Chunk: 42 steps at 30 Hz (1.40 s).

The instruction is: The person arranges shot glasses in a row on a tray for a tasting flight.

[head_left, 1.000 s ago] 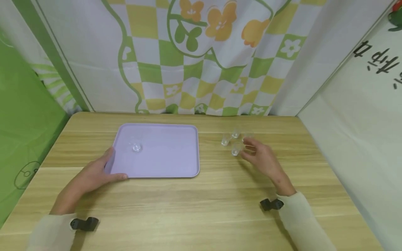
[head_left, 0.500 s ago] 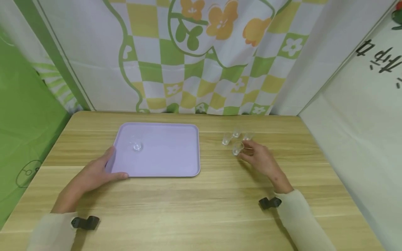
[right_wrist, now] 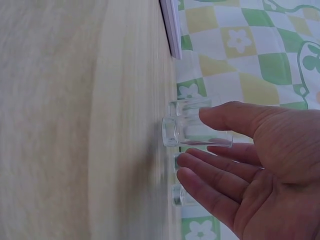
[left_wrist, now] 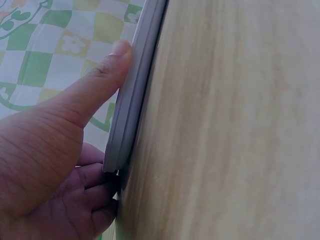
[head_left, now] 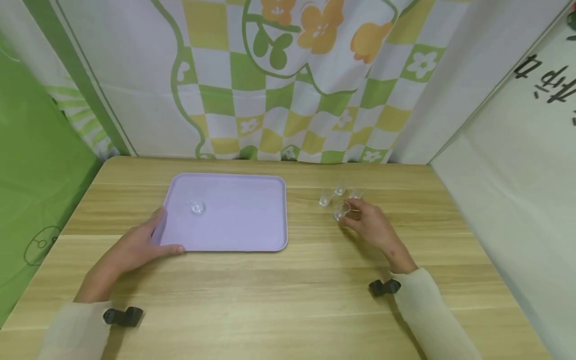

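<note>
A lilac tray [head_left: 238, 215] lies on the wooden table, with one small clear glass [head_left: 197, 207] standing on its left part. My left hand [head_left: 139, 245] holds the tray's near left corner. In the left wrist view the thumb [left_wrist: 102, 72] lies along the tray's rim, and the other fingers curl at the corner. To the right of the tray, my right hand [head_left: 371, 222] pinches a small clear shot glass [right_wrist: 192, 130] between thumb and fingers. Whether its base touches the table is hard to tell. Just behind it stand a left glass [head_left: 326, 197], a back glass [head_left: 340, 188] and a right glass [head_left: 357, 192].
Bare wooden tabletop [head_left: 252, 300] lies in front of the tray and between tray and glasses. A checked, flowered curtain [head_left: 292, 100] hangs along the back edge. A green cloth [head_left: 40, 140] is at the left, and a white sheet [head_left: 517, 190] at the right.
My right thumb and fingers have closed onto the nearest glass, which looks slightly more tilted. The left hand stays on the tray. The whole head view has shifted slightly.
</note>
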Motion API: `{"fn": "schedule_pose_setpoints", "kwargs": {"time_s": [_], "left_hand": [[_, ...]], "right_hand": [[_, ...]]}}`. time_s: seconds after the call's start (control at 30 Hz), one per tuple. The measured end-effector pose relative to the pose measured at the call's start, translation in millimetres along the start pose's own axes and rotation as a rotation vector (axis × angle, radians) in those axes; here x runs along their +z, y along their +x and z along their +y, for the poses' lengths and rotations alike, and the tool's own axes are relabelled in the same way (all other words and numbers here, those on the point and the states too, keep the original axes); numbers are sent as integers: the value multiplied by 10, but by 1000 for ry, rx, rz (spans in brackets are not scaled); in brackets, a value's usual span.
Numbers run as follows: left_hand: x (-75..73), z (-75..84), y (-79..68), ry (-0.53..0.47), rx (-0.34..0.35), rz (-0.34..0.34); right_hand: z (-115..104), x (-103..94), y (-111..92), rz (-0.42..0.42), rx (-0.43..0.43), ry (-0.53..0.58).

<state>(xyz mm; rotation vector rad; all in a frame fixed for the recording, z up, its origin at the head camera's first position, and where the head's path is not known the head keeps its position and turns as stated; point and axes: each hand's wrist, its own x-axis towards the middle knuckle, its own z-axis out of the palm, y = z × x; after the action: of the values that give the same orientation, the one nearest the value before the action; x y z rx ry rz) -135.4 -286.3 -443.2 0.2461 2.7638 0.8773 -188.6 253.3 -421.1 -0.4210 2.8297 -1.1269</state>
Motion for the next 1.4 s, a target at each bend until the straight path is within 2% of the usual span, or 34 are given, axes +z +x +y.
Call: {"fn": "schedule_pose_setpoints", "kwargs": {"time_s": [0.8, 1.4], "left_hand": [[5, -9, 5, -12, 16, 1], [11, -10, 1, -12, -9, -1]], "right_hand": [[-5, 15, 10, 7, -1, 21], [-196, 58, 17, 26, -102, -16]]}}
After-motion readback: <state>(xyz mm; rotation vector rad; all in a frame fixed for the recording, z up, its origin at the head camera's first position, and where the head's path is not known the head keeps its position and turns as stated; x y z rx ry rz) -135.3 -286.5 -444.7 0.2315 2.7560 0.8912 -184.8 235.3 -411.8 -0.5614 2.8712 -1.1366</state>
